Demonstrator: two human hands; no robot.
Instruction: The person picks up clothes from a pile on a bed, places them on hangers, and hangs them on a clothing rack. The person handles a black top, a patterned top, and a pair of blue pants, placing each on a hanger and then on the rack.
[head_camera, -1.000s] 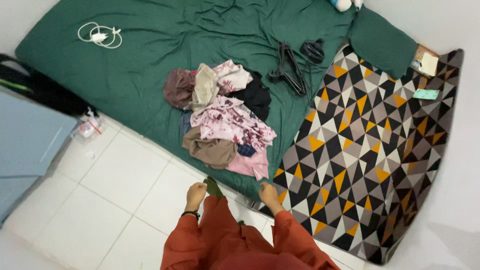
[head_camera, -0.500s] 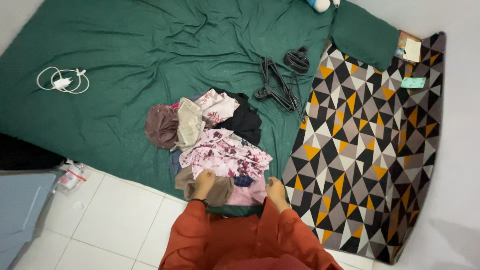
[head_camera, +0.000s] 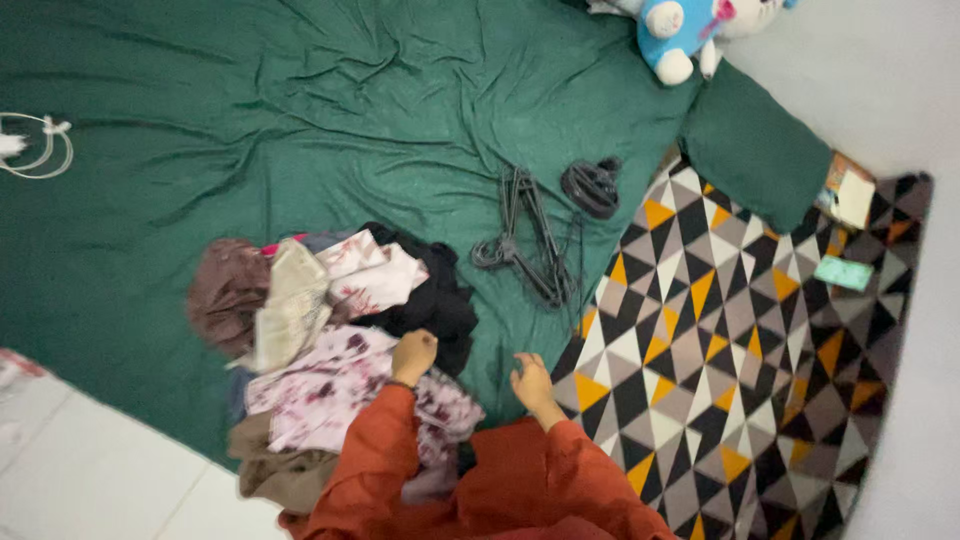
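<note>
I am reaching my loosely curled, empty left hand (head_camera: 414, 354) over the clothes pile (head_camera: 330, 350) on the green sheet (head_camera: 250, 130); my right hand (head_camera: 531, 382) is half-open beside it. I should be pinching one garment only.

So there's this crumpled heap of mixed clothes (head_camera: 330, 370) on the near left part of the dark green sheet: a white floral piece with maroon blotches on top, black fabric behind, brown and beige bits left.
</note>
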